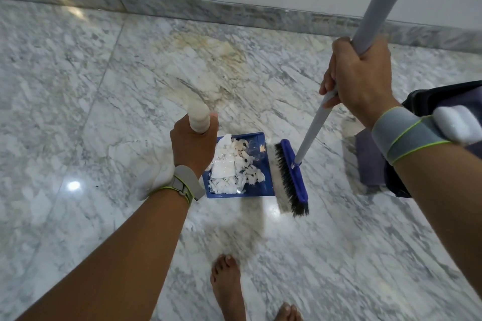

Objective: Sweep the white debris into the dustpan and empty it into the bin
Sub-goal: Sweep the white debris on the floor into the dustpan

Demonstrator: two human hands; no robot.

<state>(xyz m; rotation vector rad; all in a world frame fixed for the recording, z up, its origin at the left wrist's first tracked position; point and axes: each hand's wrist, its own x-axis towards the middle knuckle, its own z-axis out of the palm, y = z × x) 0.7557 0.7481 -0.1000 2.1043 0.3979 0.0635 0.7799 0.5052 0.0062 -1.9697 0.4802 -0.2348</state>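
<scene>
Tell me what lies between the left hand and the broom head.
In the head view, the blue dustpan sits between the left hand and the broom head, with the white debris heaped inside it.

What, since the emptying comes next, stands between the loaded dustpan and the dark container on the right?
Only the broom head, lying along the open right edge of the dustpan. Beyond it, bare marble floor reaches the dark container, partly hidden by the right forearm.
</scene>
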